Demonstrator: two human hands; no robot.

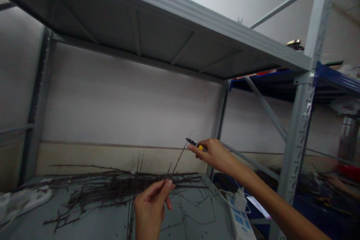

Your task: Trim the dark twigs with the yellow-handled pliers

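Observation:
My left hand point(152, 204) pinches a thin dark twig point(180, 155) between thumb and fingers; the twig rises up and to the right. My right hand point(214, 153) grips small cutters with yellow handles point(194, 144), their dark jaws touching the twig near its upper end. Below both hands a pile of thin dark twigs point(112, 187) lies spread across a grey shelf surface point(92, 225).
A grey metal shelf board point(157, 26) hangs overhead, with uprights point(300, 120) to the right. A white power strip point(239, 217) with a plug lies at the shelf's right edge. White objects point(25, 198) sit at the left. Blue shelving point(334, 78) stands further right.

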